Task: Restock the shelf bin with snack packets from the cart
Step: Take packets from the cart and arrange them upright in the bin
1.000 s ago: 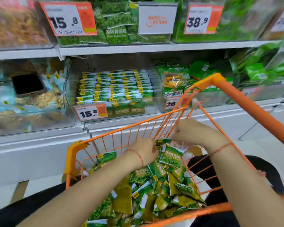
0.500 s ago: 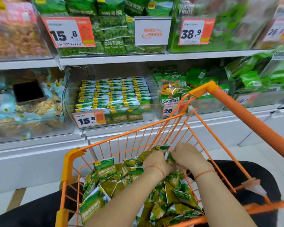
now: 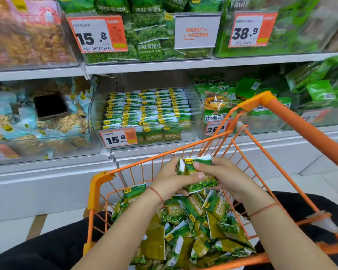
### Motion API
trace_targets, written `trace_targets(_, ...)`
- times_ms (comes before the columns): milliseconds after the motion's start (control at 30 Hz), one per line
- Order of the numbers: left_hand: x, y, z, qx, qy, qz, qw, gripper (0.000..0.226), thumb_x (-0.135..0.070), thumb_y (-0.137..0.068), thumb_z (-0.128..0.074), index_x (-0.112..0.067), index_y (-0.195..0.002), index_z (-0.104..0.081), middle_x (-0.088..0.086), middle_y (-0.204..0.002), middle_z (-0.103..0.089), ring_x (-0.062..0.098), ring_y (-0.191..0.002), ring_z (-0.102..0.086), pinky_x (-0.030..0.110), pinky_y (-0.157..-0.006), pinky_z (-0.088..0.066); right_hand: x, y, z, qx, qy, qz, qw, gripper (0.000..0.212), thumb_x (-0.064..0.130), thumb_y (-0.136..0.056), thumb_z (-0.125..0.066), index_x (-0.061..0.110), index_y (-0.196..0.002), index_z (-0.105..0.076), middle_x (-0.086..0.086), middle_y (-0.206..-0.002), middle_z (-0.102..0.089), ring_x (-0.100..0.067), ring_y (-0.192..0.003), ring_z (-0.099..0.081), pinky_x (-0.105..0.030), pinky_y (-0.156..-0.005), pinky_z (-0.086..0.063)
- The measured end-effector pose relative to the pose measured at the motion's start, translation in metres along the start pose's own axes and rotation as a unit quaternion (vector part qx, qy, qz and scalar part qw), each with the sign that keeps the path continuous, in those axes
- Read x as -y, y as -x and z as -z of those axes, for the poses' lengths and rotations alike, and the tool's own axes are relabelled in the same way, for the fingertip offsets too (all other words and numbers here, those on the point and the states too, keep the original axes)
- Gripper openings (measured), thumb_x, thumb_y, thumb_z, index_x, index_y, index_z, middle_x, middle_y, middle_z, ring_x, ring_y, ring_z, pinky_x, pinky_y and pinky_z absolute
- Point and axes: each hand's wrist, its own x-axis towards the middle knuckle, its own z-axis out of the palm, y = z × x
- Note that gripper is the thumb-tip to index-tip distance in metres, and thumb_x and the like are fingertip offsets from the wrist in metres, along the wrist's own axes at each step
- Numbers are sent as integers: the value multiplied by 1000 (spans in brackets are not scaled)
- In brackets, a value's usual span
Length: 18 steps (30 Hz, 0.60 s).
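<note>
While both hands hold a small stack of green snack packets (image 3: 196, 175) above the far end of the orange cart (image 3: 101, 183), the step in hand looks like squaring that stack before it goes to the shelf. The left hand (image 3: 171, 181) grips the stack from its left side, thumb laid across the front face; the right hand (image 3: 225, 177) grips it from the right, fingertips curled over the top edge. How many packets are in the stack cannot be told (at least two, going by the edges that show). Below the hands the cart holds a loose heap of packets (image 3: 191, 228) of the same kind, lying at all angles. The clear shelf bin (image 3: 193, 121), straight ahead on the lower shelf behind the 15.8 price tag (image 3: 118, 137), already holds neat rows of matching packets standing on edge, tops up, and the rows reach close to its front wall. To do this well, I would line up the packets so the white-and-yellow tops all face one way, tap the bottom edges level, and keep a firm pinch on both sides so none slide out on the lift. The stack should go in upright at the front of the bin, where room seems left, matching the rows. Bags this slick and puffy probably fan apart if gripped loosely.
</note>
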Motion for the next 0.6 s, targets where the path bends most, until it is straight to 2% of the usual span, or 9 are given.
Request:
trace_targets(33,-1,0,4,-4,24,-5,1000,24,-19,-83,-72,-20,-103,-58,-5,-96,-63,-1,-71,-65,20,-52,-53,-2,0,2,-12,-37,-1,999,30,32,-84,-69,11,-102,-57,5,-104,-60,-14,-106,-56,-29,-66,-50)
trace_targets(100,-6,3,12,-33,102,-22,994,16,-13,-89,-62,-16,-105,-61,0,-99,-65,2,-74,-65,21,-53,-54,-3,-2,6,-70,-106,-5,992,64,30,-84,-69,9,-138,-42,0,-143,-44,-21,-134,-39,-31,-68,-49)
trace_targets(167,-9,3,19,-95,147,-64,983,20,-9,-92,-57,-15,-111,-62,1,-103,-66,5,-81,-65,22,-57,-57,-5,-4,11,-109,-139,-17,984,75,33,-87,-67,8,-147,-29,-2,-155,-27,-23,-139,-31,-34,-70,-52)
trace_targets(233,-7,4,23,-155,127,-130,971,23,-7,-92,-58,-24,-106,-62,-6,-103,-67,1,-85,-66,25,-66,-59,-7,-8,11,-109,-154,-30,982,67,39,-88,-64,9,-143,-39,-6,-149,-38,-26,-132,-42,-32,-64,-56)
trace_targets(300,-4,6,24,-181,57,-208,959,28,-6,-89,-63,-30,-102,-64,-11,-105,-68,5,-97,-65,25,-79,-56,-7,-10,9,-101,-167,-44,980,48,37,-94,-55,10,-133,-48,-9,-129,-58,-25,-112,-59,-32,-59,-56)
trace_targets(400,4,9,20,-157,-152,-320,922,36,-9,-83,-67,-40,-101,-67,-29,-117,-59,2,-118,-53,13,-100,-38,-4,-7,2,-32,-198,-34,979,31,39,-99,-45,20,-120,-57,-1,-95,-71,-13,-83,-70,-34,-64,-54)
trace_targets(467,11,8,15,-117,-274,-332,895,41,-13,-80,-63,-47,-104,-63,-34,-130,-42,-3,-130,-36,6,-107,-21,-1,-2,-1,-8,-228,-17,974,17,40,-99,-42,31,-103,-56,10,-76,-69,-1,-65,-69,-36,-70,-54)
trace_targets(533,10,12,12,-84,-291,-298,905,41,-22,-80,-60,-55,-105,-57,-37,-135,-32,-5,-136,-25,7,-107,-14,-1,-2,-2,-5,-243,-1,970,11,37,-97,-46,33,-99,-56,12,-85,-67,3,-69,-67,-37,-75,-54)
trace_targets(600,7,14,11,-80,-236,-269,930,32,-31,-82,-55,-54,-104,-60,-36,-135,-37,-8,-135,-27,14,-110,-21,-1,-2,-3,14,-237,17,971,32,35,-88,-58,24,-118,-58,1,-124,-60,-6,-104,-62,-33,-70,-56)
